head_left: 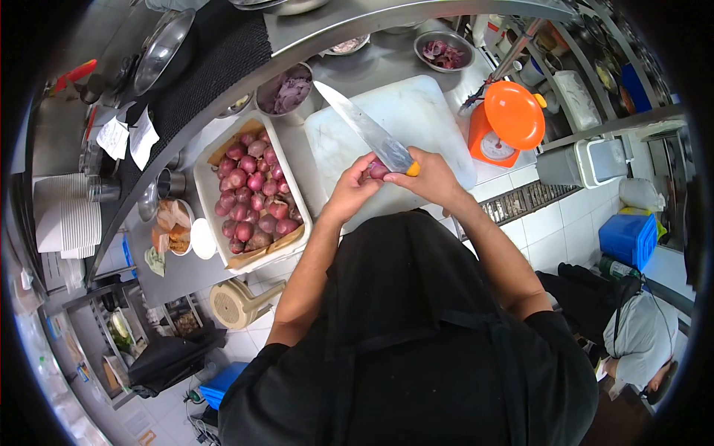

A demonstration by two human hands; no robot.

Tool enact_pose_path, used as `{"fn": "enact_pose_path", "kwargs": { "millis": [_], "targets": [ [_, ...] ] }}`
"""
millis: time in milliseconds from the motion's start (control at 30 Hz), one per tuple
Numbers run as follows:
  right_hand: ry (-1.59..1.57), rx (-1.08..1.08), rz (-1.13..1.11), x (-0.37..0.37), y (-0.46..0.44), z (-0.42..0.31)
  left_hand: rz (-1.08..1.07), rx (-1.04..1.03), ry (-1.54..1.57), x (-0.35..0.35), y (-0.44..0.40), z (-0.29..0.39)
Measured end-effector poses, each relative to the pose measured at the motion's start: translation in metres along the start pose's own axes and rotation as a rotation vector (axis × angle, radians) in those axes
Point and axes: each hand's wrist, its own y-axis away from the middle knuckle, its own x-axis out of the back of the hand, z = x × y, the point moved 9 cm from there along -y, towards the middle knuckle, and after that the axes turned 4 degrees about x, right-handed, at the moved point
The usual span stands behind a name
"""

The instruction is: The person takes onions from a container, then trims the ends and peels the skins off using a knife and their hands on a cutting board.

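Note:
My left hand (352,189) is closed around a red onion (378,169), held over the near edge of the white cutting board (431,111). Beside it, my right hand (433,178) grips a large chef's knife (362,125) by its yellow handle. The broad blade points up and to the left across the board, its heel close to the onion. Fingers partly hide the onion, so I cannot tell whether the blade cuts into it. Left of the board, a white tray (205,178) lined with brown paper holds many whole red onions (256,182).
Behind the board stand a metal bowl of onion pieces (444,52) and a metal pot of purple peelings (288,93). An orange scale (494,137) sits to the right. A metal shelf edge (312,37) arches overhead. Another person (641,334) is at the lower right.

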Motion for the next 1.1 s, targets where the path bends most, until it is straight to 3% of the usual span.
{"fn": "enact_pose_path", "kwargs": {
  "millis": [733, 1100],
  "targets": [
    [0.035, -0.079, -0.012, 0.001, 0.001, -0.006, -0.08, -0.022, -0.042, -0.006, 0.003, 0.019],
    [-0.038, -0.022, 0.046, -0.003, -0.001, 0.004, -0.106, -0.01, -0.016, -0.009, -0.001, 0.024]
  ]
}}
